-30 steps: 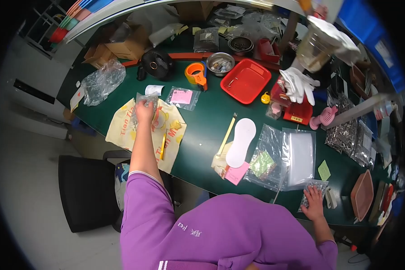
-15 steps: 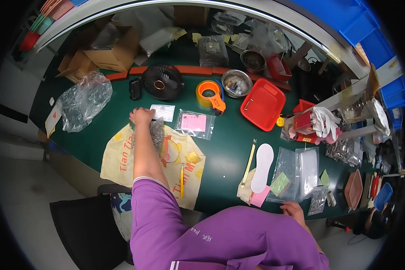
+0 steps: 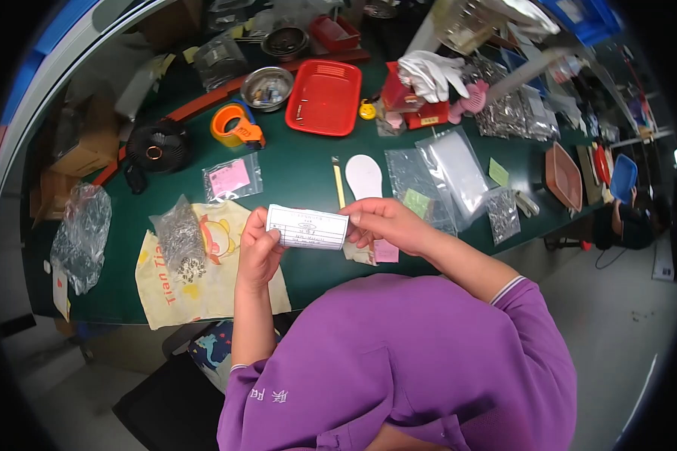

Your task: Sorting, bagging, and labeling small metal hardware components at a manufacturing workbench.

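Observation:
A white printed paper slip [image 3: 308, 228] is held up between my two hands, above the table's near edge. My left hand [image 3: 257, 246] pinches its left end with the thumb in front. At its right end my right hand [image 3: 384, 224] grips the upper corner between thumb and fingers. To the left, a clear plastic bag of small metal parts [image 3: 179, 239] lies on a yellow printed cloth [image 3: 152, 293]. Behind the slip lies a small clear bag with a pink label [image 3: 230, 177]. A white sole-shaped piece [image 3: 364, 179] is partly hidden by my right hand.
On the green table [image 3: 293, 161] stand a black fan [image 3: 158, 146], an orange tape dispenser [image 3: 235, 126], a metal bowl [image 3: 267, 89] and a red tray [image 3: 323, 98]. Clear bags [image 3: 453, 177] and a brownish-pink tray [image 3: 563, 177] lie rightward. A black chair [image 3: 169, 398] stands lower left.
My left hand has brought the paper slip from the table by the fan to in front of me. My right hand has come up and taken its other end. The view has swung right.

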The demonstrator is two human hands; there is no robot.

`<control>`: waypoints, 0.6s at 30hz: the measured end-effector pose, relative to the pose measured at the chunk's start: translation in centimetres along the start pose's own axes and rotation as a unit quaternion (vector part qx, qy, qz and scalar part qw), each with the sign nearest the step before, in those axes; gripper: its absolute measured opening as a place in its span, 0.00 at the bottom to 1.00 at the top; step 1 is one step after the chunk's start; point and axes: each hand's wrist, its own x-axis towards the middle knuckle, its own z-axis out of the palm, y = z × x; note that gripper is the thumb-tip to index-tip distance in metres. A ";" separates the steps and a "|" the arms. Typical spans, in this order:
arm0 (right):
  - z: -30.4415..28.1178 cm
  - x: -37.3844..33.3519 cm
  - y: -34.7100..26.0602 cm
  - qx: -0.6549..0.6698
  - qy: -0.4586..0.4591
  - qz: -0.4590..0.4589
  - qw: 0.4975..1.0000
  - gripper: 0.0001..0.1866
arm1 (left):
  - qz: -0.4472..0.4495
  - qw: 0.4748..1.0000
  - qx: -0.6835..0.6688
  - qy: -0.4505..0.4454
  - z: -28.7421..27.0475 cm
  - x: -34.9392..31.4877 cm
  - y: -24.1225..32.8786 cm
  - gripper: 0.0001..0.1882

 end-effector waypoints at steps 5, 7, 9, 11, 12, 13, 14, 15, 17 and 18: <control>-2.4 -6.0 -0.1 0.026 0.030 -0.026 0.999 0.11 | -0.056 0.990 0.110 -0.061 4.4 1.6 -1.8 0.06; -3.6 -8.1 0.2 0.019 0.038 -0.029 0.999 0.11 | -0.075 0.983 0.146 -0.084 6.2 2.2 -2.6 0.06; -4.7 -10.2 0.5 0.005 0.047 -0.038 0.998 0.10 | -0.065 0.983 0.152 -0.079 9.3 2.4 -3.9 0.04; -6.1 -12.5 0.7 0.012 0.047 -0.053 0.997 0.10 | -0.076 0.978 0.185 -0.058 11.2 2.5 -5.5 0.04; -6.9 -13.6 0.9 0.017 0.047 -0.062 0.997 0.10 | -0.081 0.977 0.189 -0.046 11.5 2.6 -6.6 0.06; -7.6 -14.8 1.2 0.019 0.046 -0.068 0.996 0.10 | -0.082 0.977 0.194 -0.024 12.4 2.7 -7.7 0.07; -8.5 -15.9 1.6 0.050 0.055 -0.070 0.995 0.10 | -0.084 0.976 0.199 -0.003 14.2 3.0 -8.6 0.08; -9.3 -16.9 1.9 0.081 0.062 -0.072 0.992 0.10 | -0.008 0.971 0.232 0.057 16.9 2.8 -10.4 0.14; -11.3 -18.8 2.2 0.095 0.071 -0.088 0.989 0.10 | 0.239 0.811 0.524 0.103 20.2 2.8 -12.7 0.17; -12.4 -19.6 2.6 0.108 0.086 -0.103 0.985 0.10 | 0.278 0.772 0.569 0.059 21.9 2.2 -13.1 0.17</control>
